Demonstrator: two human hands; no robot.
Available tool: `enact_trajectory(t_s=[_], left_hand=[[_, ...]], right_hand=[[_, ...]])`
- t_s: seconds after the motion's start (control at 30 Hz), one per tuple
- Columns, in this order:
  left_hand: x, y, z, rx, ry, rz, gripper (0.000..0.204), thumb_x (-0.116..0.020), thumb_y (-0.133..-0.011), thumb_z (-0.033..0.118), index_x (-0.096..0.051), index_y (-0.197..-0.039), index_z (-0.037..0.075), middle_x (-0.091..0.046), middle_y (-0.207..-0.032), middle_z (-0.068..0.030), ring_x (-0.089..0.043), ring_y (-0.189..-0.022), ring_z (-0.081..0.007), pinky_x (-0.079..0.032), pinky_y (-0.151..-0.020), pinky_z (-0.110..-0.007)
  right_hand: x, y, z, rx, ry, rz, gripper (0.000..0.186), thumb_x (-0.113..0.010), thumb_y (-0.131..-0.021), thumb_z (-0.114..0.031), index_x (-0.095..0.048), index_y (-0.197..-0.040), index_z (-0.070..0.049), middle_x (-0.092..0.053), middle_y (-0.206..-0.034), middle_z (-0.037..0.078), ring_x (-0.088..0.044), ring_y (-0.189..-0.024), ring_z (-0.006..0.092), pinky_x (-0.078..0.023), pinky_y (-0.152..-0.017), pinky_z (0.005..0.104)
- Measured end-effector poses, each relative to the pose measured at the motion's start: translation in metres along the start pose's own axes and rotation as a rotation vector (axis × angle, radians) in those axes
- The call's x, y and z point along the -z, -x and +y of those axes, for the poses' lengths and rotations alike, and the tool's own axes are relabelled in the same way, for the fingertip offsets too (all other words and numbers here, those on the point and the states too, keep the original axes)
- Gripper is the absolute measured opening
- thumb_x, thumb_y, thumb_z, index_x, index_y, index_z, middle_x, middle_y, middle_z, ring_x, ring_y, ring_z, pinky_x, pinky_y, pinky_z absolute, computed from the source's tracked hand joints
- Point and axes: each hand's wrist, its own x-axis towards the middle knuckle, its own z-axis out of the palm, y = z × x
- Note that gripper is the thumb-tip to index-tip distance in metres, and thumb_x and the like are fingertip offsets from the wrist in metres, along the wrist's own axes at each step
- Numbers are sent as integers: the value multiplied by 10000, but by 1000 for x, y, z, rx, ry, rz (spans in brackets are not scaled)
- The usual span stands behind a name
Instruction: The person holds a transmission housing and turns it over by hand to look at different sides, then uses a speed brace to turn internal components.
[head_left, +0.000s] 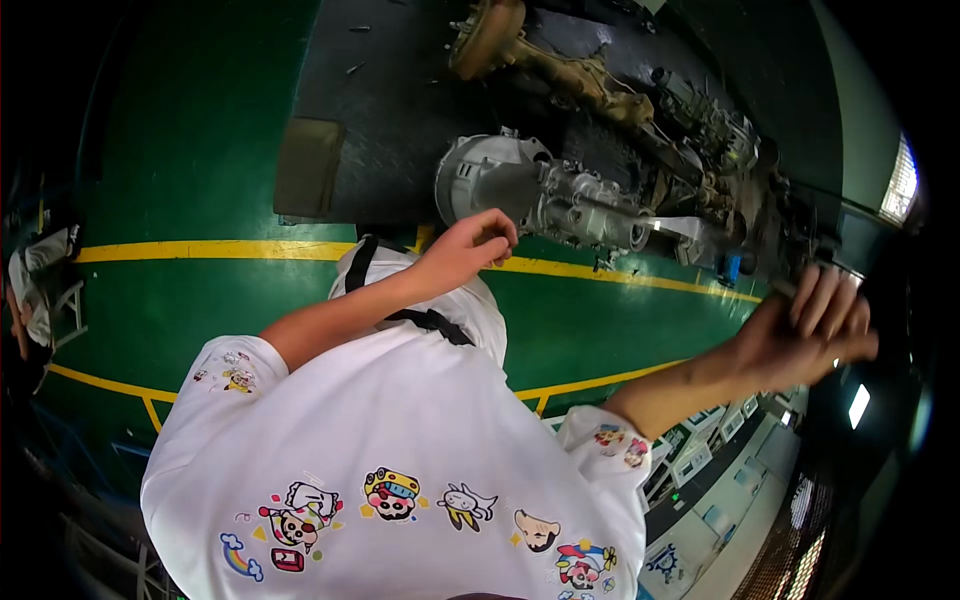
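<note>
My left hand [466, 252] hovers in front of my waist, its fingers loosely curled inward and nothing visible in them. Just beyond it lies a silver gearbox [590, 207] with a wide bell-shaped housing [480, 172] at its left end. Far out to the right, my right hand [808, 325] is raised with the fingers folded over. It is slightly blurred, and whatever it may hold is hidden.
Behind the gearbox stretches a rusty axle [580, 85] with a round drum [490, 40]. A dark mat [380, 130] carries these parts, with a brown board [309, 167] at its left edge. Yellow lines [220, 251] cross the green floor. White tables [725, 500] stand lower right.
</note>
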Motion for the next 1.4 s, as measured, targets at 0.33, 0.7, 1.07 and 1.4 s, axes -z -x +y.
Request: enact_trajectory(t_s=[0.33,0.7,1.07,1.4], left_hand=[[12,-7,-9,42,7,68,89,-505,-912,90,-534,-978,38,-548,-810,-19,-513,-718,-93,-428,-671,-234],[44,-28,8,48,-10,315,111,-478,-912,96,-553,-987,60,-550,-823,-19,-526,-717,-102,-428,-665,-230],[56,-75,-72,-393,-1072,36,1061,-781,-709,402,-178,-1460,-41,-250,-1477,-273,-233,-1385,-406,-209,-1140,-419],[67,-118,-75,-425,-1188,-32,1100,-839,-588,424,-289,-1399,-74,-300,-1456,-279,-274,-1369,-393,-224,-1136,-433]], right_hand=[[6,-19,0,-177,62,-193,323,-443,-1012,-302,-412,-755,-109,-347,-591,-13,-260,-417,70,-316,-418,202],[-24,-27,11,-26,259,46,312,-520,-976,-274,-410,-742,-99,-323,-556,4,-259,-419,87,-285,-385,192],[-5,-35,18,-115,266,-173,199,-518,-967,-197,-500,-828,-56,-410,-618,4,-390,-511,79,-347,-426,211],[-24,-8,14,-114,344,-280,270,-551,-949,-226,-472,-744,-69,-279,-524,-19,-231,-415,70,-213,-416,225]])
